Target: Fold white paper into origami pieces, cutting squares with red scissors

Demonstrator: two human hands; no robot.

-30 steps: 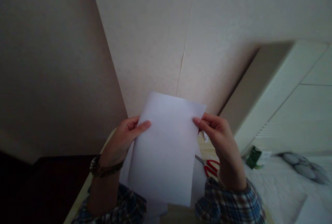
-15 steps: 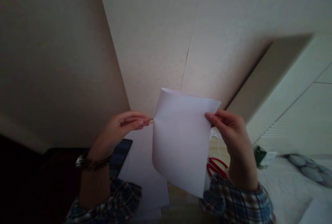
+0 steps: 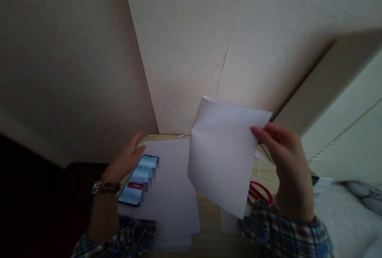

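My right hand (image 3: 283, 158) pinches the right edge of a white sheet of paper (image 3: 223, 150) and holds it up above the table. The sheet hangs tilted, with a faint crease across it. My left hand (image 3: 127, 160) has no hold on the sheet; it hovers lower at the left with its fingers loosely apart, just above a lit smartphone (image 3: 139, 179) lying on the table. Under and beside the phone lie more white sheets (image 3: 173, 198).
Red-handled scissors (image 3: 259, 192) lie on the wooden table (image 3: 209, 218) below my right wrist. A wall corner stands close behind the table. A white headboard and a bed (image 3: 343, 218) with a grey patterned pillow are at the right.
My left hand has let go of the sheet and dropped down to the left over the phone. My right hand alone now carries the sheet, shifted right.
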